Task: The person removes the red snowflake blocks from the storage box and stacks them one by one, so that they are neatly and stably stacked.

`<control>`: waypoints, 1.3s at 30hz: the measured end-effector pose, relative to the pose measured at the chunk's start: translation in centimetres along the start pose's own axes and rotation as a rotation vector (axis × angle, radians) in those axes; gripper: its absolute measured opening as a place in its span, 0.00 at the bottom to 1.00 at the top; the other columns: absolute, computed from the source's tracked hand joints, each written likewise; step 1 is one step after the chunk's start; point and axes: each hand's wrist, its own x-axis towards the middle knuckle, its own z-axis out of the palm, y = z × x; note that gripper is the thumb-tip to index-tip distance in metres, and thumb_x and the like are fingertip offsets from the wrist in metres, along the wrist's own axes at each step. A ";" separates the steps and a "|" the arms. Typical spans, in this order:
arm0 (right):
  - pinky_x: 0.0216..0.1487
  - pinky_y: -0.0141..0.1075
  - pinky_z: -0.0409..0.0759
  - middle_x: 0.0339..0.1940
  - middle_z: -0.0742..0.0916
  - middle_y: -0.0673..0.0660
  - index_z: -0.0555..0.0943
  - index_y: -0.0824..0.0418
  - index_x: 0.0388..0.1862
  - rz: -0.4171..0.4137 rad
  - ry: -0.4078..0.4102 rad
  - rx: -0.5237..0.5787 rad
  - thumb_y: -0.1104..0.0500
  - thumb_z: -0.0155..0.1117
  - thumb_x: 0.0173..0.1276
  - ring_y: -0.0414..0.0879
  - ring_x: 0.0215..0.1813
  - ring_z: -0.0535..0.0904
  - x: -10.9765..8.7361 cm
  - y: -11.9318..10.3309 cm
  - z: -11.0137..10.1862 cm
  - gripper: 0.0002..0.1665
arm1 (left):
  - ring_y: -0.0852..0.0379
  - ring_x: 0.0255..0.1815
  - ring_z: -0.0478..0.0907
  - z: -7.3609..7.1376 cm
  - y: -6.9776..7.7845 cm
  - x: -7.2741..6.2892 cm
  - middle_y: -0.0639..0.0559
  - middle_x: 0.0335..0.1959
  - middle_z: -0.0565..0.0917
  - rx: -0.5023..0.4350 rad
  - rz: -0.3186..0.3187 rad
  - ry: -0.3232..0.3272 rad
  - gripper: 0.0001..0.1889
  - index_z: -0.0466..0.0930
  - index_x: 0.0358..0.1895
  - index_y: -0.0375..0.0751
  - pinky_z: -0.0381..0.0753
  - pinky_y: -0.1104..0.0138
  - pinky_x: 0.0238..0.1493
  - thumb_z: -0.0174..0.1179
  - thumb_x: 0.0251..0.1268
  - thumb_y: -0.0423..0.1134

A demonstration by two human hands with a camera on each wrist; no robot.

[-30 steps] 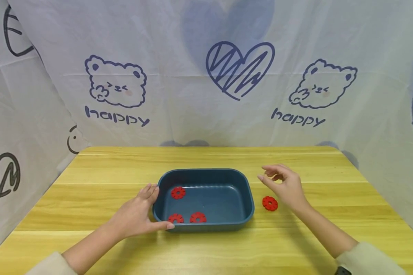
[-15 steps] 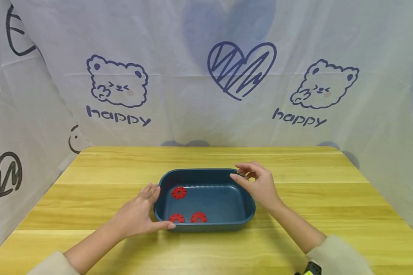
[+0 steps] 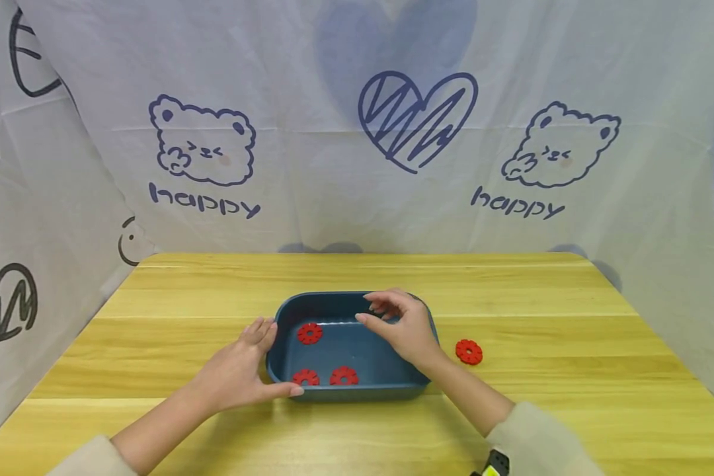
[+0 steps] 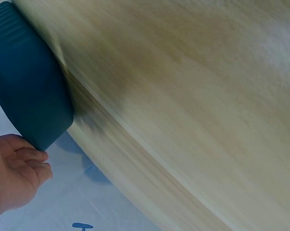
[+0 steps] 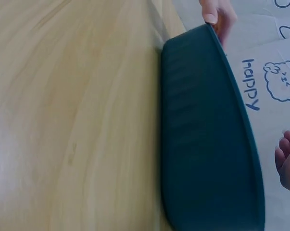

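My left hand (image 3: 236,373) holds the left end of a dark blue plastic basin (image 3: 365,394), its thumb along the front rim and its fingers at the left side. Three red notched discs with centre holes lie inside: one disc (image 3: 301,334) at the back left, one disc (image 3: 306,376) at the front left corner, and one disc (image 3: 344,374) right of that. Over the basin's right half hangs my right hand (image 3: 410,334), thumb and forefinger apart and nothing visible between them. A fourth-looking red disc (image 3: 461,353) lies on the table right of the basin.
The wooden table (image 3: 571,396) carries the basin near its middle. Behind it hangs a white cloth (image 3: 309,192) printed with bears and hearts. A watch (image 3: 498,461) sits at the right sleeve. The right wrist view shows the basin's outer wall (image 5: 207,130).
My right hand has moved left from above the lone red disc to over the basin, uncovering that disc again. The left hand, basin and discs keep their places.
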 end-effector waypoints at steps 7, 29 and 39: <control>0.38 0.31 0.76 0.36 0.82 0.61 0.82 0.64 0.44 0.013 -0.089 -0.013 0.63 0.70 0.55 0.55 0.40 0.77 0.0 0.6 1.6 0.16 | 0.33 0.70 0.56 -0.1 0.0 0.0 0.31 0.69 0.61 -0.002 -0.002 -0.009 0.57 0.60 0.66 0.26 0.71 0.43 0.56 0.58 0.43 0.73; 0.38 0.25 0.75 0.33 0.83 0.57 0.83 0.67 0.40 -0.031 -0.624 -0.313 0.55 0.75 0.49 0.44 0.36 0.76 0.7 2.6 2.5 0.22 | 0.34 0.70 0.56 -0.2 0.1 0.0 0.32 0.68 0.61 0.010 0.010 0.006 0.57 0.60 0.66 0.26 0.72 0.43 0.54 0.57 0.43 0.73; 0.36 0.24 0.75 0.32 0.82 0.54 0.82 0.65 0.34 -0.121 -0.742 -0.493 0.59 0.76 0.47 0.40 0.33 0.75 0.6 2.8 2.4 0.17 | 0.34 0.70 0.57 -0.1 0.1 0.0 0.31 0.68 0.62 0.017 0.012 0.008 0.57 0.61 0.66 0.25 0.73 0.43 0.54 0.58 0.43 0.73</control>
